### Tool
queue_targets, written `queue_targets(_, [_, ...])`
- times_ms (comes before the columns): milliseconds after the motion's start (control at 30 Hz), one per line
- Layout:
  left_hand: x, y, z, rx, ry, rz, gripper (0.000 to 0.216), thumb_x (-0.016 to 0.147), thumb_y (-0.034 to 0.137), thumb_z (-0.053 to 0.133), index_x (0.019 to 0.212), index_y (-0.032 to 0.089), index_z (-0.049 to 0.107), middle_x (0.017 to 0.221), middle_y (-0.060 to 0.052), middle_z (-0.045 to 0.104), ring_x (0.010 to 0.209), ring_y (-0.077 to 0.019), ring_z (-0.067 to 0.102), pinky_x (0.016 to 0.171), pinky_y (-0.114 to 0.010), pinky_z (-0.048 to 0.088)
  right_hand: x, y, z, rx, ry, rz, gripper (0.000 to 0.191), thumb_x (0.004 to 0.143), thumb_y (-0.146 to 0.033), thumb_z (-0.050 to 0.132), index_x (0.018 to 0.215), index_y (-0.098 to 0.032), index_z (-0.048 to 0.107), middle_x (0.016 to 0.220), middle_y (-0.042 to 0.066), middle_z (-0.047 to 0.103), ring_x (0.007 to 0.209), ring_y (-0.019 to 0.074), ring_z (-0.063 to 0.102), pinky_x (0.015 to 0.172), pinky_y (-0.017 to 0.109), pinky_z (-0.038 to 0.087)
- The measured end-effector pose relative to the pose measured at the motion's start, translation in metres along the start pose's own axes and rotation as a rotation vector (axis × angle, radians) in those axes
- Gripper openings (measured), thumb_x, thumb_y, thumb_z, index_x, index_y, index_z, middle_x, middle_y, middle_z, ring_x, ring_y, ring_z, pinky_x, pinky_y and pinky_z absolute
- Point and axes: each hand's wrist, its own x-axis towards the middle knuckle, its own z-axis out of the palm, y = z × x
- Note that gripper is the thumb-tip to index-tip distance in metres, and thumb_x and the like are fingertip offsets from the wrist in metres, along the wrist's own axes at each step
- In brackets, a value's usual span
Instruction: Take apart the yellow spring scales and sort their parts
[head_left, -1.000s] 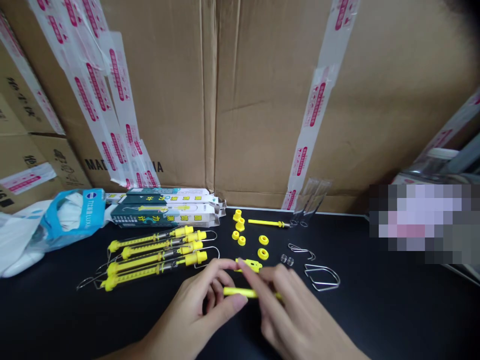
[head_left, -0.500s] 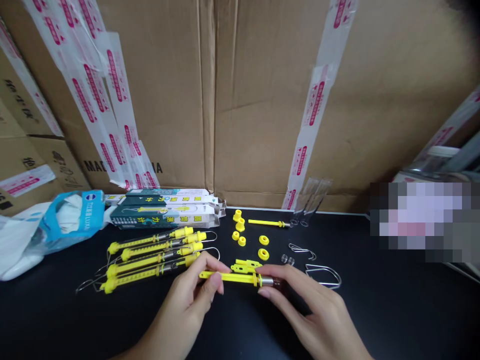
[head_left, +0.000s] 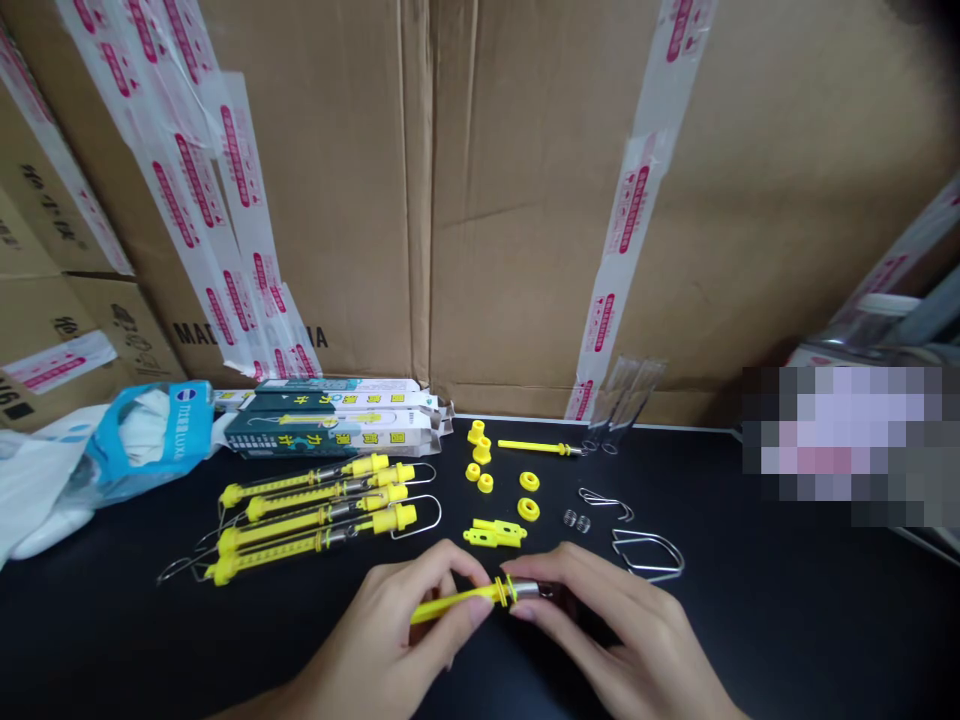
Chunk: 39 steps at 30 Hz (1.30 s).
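Observation:
My left hand (head_left: 427,630) pinches the yellow plastic rod (head_left: 446,606) of a spring scale, close to its ringed collar. Thumb and fingers of my right hand (head_left: 600,620) are closed on the silvery spring (head_left: 527,590) at the rod's other end, where a small dark loop sticks out. Just beyond my fingers lie small flat yellow parts with holes (head_left: 495,533). Two wire hooks (head_left: 652,553) rest near my right hand, one larger than the other. Several assembled spring scales (head_left: 300,515) with clear tubes lie side by side beyond my left hand.
Yellow caps (head_left: 480,447) and rings (head_left: 529,495), small coil springs (head_left: 577,521), another yellow rod (head_left: 534,446) and clear tubes (head_left: 622,405) lie further back. Printed boxes (head_left: 337,430) and a blue tissue pack (head_left: 154,440) stand left, before a cardboard wall (head_left: 510,250).
My left hand has slid right along the rod, from its far end up to the collar. The rod now tilts, its left end lower. My right hand stays on the spring end.

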Motion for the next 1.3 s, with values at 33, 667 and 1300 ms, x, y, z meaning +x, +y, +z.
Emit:
queue_targets(33, [0.0, 0.0, 0.0, -0.008, 0.005, -0.008, 0.027, 0.099, 0.044, 0.049, 0.095, 0.021, 0.063, 0.061, 0.006, 0.05, 0.056, -0.012, 0.049, 0.058, -0.023, 0.037, 0.001, -0.001, 0.0, -0.002, 0.001, 0.0, 0.013, 0.099, -0.032, 0.058, 0.105, -0.023, 0.066, 0.083, -0.001, 0.073, 0.069, 0.0115, 0.071, 0.064, 0.018, 0.057])
queue_targets(667, [0.001, -0.005, -0.001, -0.085, 0.048, -0.054, 0.025, 0.094, 0.045, 0.059, 0.098, 0.022, 0.068, 0.071, 0.003, 0.058, 0.063, -0.0129, 0.051, 0.058, -0.023, 0.038, -0.001, -0.004, -0.004, 0.007, 0.039, 0.033, 0.009, 0.098, -0.024, 0.058, 0.105, -0.024, 0.063, 0.087, -0.001, 0.074, 0.069, 0.0128, 0.072, 0.064, 0.019, 0.059])
queue_targets(1300, [0.003, -0.01, 0.0, -0.077, 0.025, -0.038, 0.037, 0.102, 0.048, 0.036, 0.114, 0.023, 0.061, 0.065, 0.003, 0.059, 0.053, -0.0122, 0.041, 0.052, -0.025, 0.031, 0.021, 0.097, -0.048, 0.137, 0.461, 0.482, 0.04, 0.083, -0.053, 0.071, 0.099, -0.017, 0.067, 0.083, 0.007, 0.073, 0.071, 0.0191, 0.071, 0.067, 0.032, 0.062])
